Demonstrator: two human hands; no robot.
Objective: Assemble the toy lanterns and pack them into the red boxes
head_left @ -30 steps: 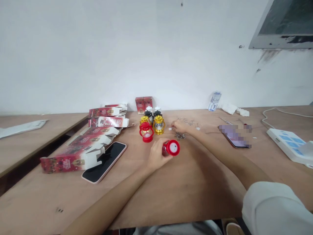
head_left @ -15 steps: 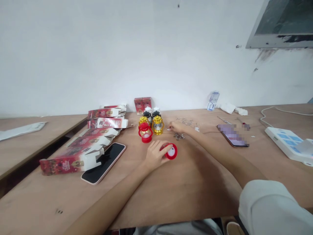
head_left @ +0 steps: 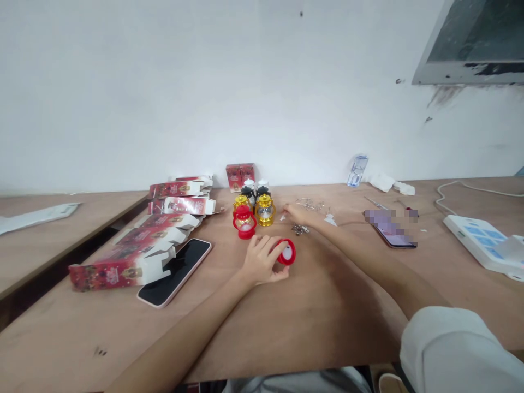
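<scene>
"While the left hand (head_left: 262,261) sits near the centre of the frame, what does its grip have hold of?"

"A red lantern (head_left: 292,252), just right of centre and below the middle. The fingers curl around it, nearly closed upon it, and it's tipped so its round base with a pale disc shows."

"And the right hand (head_left: 301,214)?"

"Above and to the right of the left one, low over the tabletop (head_left: 327,333), its fingers bunched together. Whether that grip has anything in it, I can't tell; the fingertips are too small. A white scrap (head_left: 283,217) shows just beside them."

"What else is near it?"

"A little heap of metal bits (head_left: 300,230) just below it, and thin wire-like pieces (head_left: 313,204) scattered to its upper right."

"Any more lanterns?"

"Yes, left of the right hand. A second red lantern (head_left: 245,222) stands upright in front of two gold lanterns (head_left: 265,210), with black and white ones (head_left: 262,190) partly hidden behind."

"Further left?"

"Opened red boxes (head_left: 108,276) line the left of the frame, the nearest overlapping a black-screened phone (head_left: 180,270) from this view."
</scene>
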